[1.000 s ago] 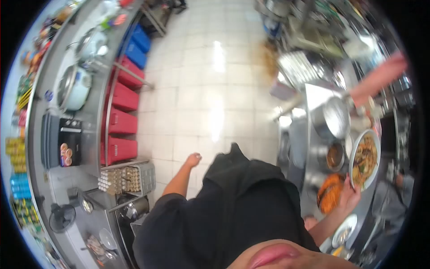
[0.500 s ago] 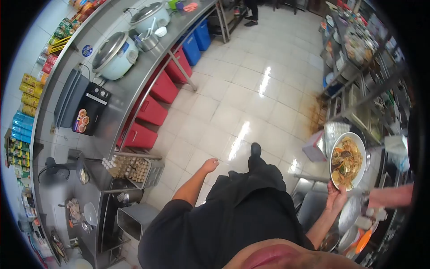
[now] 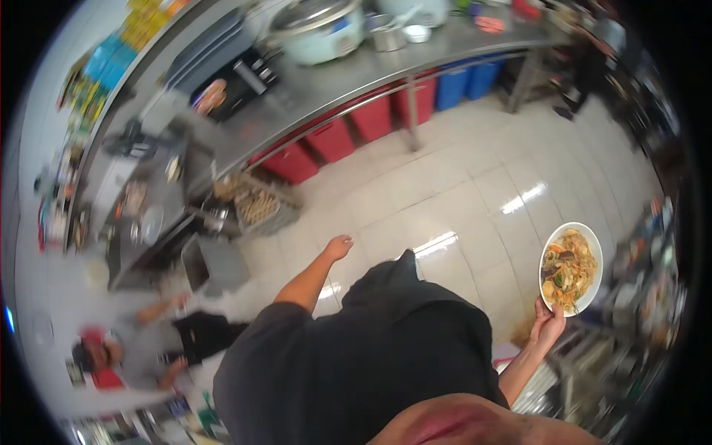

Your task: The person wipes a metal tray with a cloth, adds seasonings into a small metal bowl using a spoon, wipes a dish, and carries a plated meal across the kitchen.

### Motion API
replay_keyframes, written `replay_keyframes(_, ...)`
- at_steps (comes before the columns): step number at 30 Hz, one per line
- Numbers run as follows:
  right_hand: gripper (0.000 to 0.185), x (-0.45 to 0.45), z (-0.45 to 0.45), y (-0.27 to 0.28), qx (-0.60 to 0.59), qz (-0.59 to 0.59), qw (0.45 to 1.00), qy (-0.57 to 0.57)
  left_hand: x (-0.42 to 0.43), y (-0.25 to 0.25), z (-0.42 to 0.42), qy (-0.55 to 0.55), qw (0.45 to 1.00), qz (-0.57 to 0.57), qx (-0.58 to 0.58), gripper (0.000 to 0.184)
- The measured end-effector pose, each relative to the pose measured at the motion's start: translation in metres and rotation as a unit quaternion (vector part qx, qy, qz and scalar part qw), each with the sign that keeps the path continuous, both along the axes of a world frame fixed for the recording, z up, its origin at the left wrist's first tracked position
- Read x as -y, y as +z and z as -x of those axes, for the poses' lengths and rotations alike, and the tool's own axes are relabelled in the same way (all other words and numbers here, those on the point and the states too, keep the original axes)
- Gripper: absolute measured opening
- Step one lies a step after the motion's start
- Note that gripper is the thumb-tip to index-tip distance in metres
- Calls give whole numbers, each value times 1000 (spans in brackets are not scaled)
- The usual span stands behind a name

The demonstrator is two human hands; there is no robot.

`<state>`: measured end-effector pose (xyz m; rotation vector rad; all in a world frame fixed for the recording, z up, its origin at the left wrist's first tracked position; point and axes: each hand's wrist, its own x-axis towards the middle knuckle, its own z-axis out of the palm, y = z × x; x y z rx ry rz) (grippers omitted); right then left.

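Note:
My right hand [image 3: 547,324] grips the near rim of a white bowl [image 3: 545,293], thumb at the edge and fingers beneath. Mixed noodles [image 3: 569,268] with vegetable pieces and dark bits fill it, out over the floor to my right. On the other side my left hand [image 3: 340,247] hangs in front of my body, its fingers curled closed. Whether anything small is inside those fingers is hidden.
A steel counter [image 3: 326,93] carries a rice cooker [image 3: 315,37], a pot [image 3: 387,33] and a black appliance [image 3: 239,85]. Red bins [image 3: 330,141] stand below. An egg crate [image 3: 259,208] and grey bin [image 3: 215,263] sit left. One person [image 3: 144,345] stands left, another [image 3: 589,63] far right.
The view has turned left, bringing a person into sight on that side. The bowl stays in my right hand, now over floor instead of beside the right-hand shelving.

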<state>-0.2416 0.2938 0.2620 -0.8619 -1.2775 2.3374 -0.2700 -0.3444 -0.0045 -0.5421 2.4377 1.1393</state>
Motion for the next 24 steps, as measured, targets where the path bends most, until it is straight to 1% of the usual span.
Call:
replay_keyframes(3, 44, -5, 73, -4, -19, 9, 994, 106, -16, -12, -26, -18, 999, 22, 15, 37)
replay_keyframes(4, 46, -1, 63, -12, -29, 36, 994, 102, -15, -15, -42, -74, 996, 42, 26, 36)
replay_keyframes(5, 46, -5, 60, -15, -29, 45, 992, 111, -25, -13, -59, -108, 991, 58, 63, 33)
replay_keyframes(7, 47, -13, 54, -22, -23, 58, 990, 128, -45, -14, -98, -177, 970, 85, 142, 40)
replay_keyframes(8, 45, -1, 52, -8, -36, 65, 991, 112, -48, -24, -110, -176, 969, 65, 158, 40)
replay_keyframes(10, 45, 4, 55, -2, -37, 67, 989, 123, -38, -73, -124, -179, 965, 12, 192, 41)
replay_keyframes(11, 44, 3, 58, 6, -33, 66, 989, 126, -30, -103, -132, -217, 966, 11, 144, 40)
replay_keyframes(12, 43, 20, 61, 24, -33, 63, 992, 105, -17, -134, -121, -254, 963, 17, 84, 39)
replay_keyframes(14, 43, 27, 66, 34, 6, 65, 993, 99, -18, -137, -84, -270, 962, 19, 37, 36)
replay_keyframes(15, 43, 27, 64, 35, 24, 66, 994, 85, -24, -116, -51, -253, 966, 18, 46, 35)
replay_keyframes(16, 43, 27, 62, 36, 36, 46, 995, 80, -33, -104, -26, -81, 988, -82, 99, 22)
replay_keyframes(17, 43, 28, 61, 35, 49, 26, 996, 70, -39, -102, 3, 88, 967, -176, 160, 19)
replay_keyframes(18, 44, 25, 61, 30, 46, 28, 996, 75, -36, -114, 34, 6, 989, -125, 79, 20)
replay_keyframes(19, 44, 23, 62, 27, 49, 31, 995, 85, -41, -128, 59, -68, 995, -77, -2, 25)
replay_keyframes(20, 45, 26, 64, 29, 45, 31, 996, 65, -53, -106, 80, -15, 993, -112, 19, 25)
replay_keyframes(21, 45, 29, 65, 27, 31, 35, 997, 54, -64, -59, 98, 46, 989, -140, 33, 28)
replay_keyframes(23, 46, 31, 61, 27, -2, 36, 997, 63, -72, -35, 113, 110, 972, -209, -19, 34)
replay_keyframes(24, 46, 28, 60, 25, -18, 39, 996, 72, -75, -25, 112, 110, 971, -209, -32, 35)
